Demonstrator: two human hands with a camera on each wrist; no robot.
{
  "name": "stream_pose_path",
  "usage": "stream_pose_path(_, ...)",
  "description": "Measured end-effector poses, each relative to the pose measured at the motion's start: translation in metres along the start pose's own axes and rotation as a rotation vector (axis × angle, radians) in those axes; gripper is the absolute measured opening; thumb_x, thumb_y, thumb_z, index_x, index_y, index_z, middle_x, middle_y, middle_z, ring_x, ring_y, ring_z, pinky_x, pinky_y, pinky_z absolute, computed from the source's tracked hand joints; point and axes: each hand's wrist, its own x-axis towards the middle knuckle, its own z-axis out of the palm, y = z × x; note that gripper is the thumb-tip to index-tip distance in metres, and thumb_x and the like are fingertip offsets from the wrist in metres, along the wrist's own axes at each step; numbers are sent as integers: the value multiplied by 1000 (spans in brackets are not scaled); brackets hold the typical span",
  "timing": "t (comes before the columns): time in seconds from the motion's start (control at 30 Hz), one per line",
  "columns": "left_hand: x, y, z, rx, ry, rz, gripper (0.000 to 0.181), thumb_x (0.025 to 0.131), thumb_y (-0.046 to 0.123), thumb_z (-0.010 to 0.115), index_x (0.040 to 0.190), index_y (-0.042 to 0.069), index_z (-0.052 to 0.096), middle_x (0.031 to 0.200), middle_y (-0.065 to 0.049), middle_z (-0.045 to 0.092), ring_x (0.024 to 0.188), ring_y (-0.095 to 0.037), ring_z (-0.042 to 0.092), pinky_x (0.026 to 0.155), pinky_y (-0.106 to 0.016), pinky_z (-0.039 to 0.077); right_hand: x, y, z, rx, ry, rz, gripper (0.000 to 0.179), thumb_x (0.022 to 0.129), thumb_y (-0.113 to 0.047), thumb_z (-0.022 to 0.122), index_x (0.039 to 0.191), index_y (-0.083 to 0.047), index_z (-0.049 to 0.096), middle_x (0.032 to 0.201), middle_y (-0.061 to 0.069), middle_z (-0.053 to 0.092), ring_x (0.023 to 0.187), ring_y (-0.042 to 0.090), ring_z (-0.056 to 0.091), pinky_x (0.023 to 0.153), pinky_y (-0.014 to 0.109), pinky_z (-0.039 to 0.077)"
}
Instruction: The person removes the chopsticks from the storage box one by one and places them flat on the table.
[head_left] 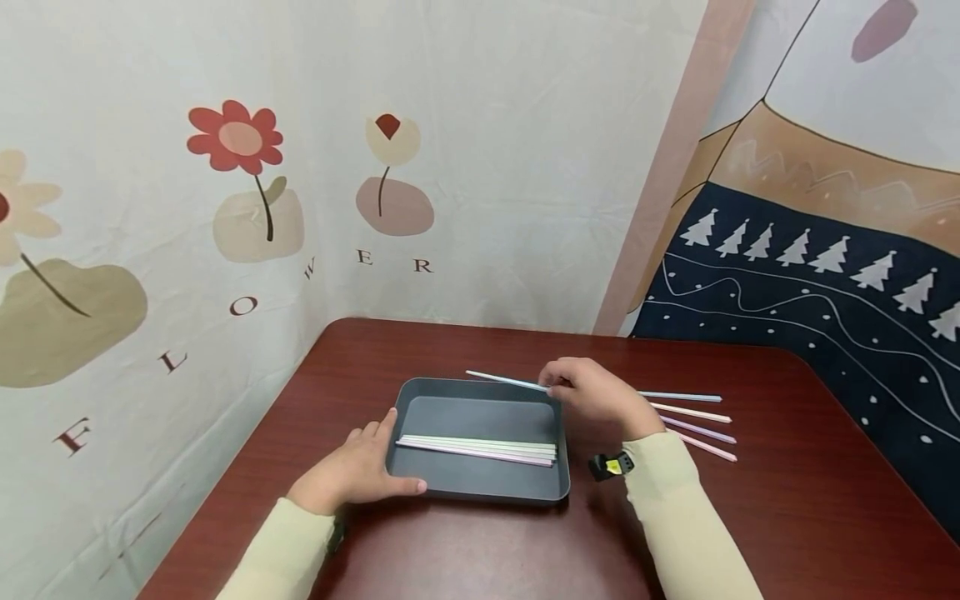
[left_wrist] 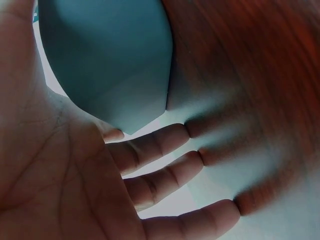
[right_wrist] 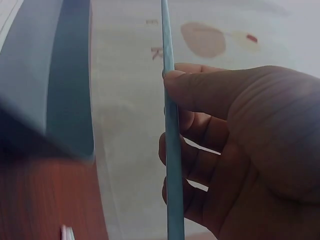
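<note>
A light-blue chopstick (right_wrist: 174, 200) was pinched between the thumb and fingers of the right hand (head_left: 592, 392), by which it was held at the far right corner of a dark grey rectangular tray (head_left: 468, 479). Its pale, thin end was pointed leftward, past the tray's far rim in the head view.

The tray was steadied by the left hand (head_left: 363, 467), which was laid open at its left side, with the fingers extended by the left wall and the thumb along the near edge. Inside the tray, a bunch of pale green and pinkish chopsticks (head_left: 480, 448) was laid lengthwise, close together.

To the right of the tray, partly hidden by the right hand and wrist, a second blue chopstick (head_left: 682, 396), a pale yellow chopstick (head_left: 693, 412), a lilac chopstick (head_left: 701, 431) and a pink chopstick (head_left: 705, 446) were fanned out on the reddish-brown table (head_left: 487, 550). Behind it, a backdrop (head_left: 510, 208) was printed with flowers and letters.
</note>
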Motion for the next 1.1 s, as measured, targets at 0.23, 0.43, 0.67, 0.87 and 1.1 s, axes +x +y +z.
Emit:
stream_pose_path(0.23,-1,0,0,-3,-2,5,134,65,73,77,154,-9,19,143,-30,43,128,-52,40,99,-58,41,-28,32,-15,-7,25,79,15,95,-6,65,99,-20,70,89,-7,63,81,15,56,75,35,50)
stream_pose_path(0.43,-1,-1,-1,-5,-2,9,133,65,73,77,153,-9,19,143,-30,42,127,-52,41,99,-58,41,-52,55,-18,-21,36,149,14,95,-2,62,101,-13,70,83,-4,59,78,17,53,70,35,47)
stream_pose_path(0.67,0,-1,0,-10,6,16,133,65,74,76,153,-9,20,143,-30,43,127,-52,41,99,-58,41,-75,78,-16,-94,34,169,16,94,2,62,99,-12,67,80,-4,56,76,16,52,70,37,46)
stream_pose_path(0.87,0,-2,1,-6,8,15,133,65,73,77,153,-9,21,142,-30,43,127,-52,42,99,-58,41,-90,90,-10,-122,26,205,14,93,2,62,97,-11,66,83,-3,59,77,17,52,73,40,47)
stream_pose_path(1.1,0,-1,1,-3,2,6,134,65,74,77,153,-9,19,142,-30,44,127,-51,42,98,-58,42,-100,98,-3,-158,19,213,14,92,2,63,91,-12,64,74,-6,54,68,12,47,66,36,43)
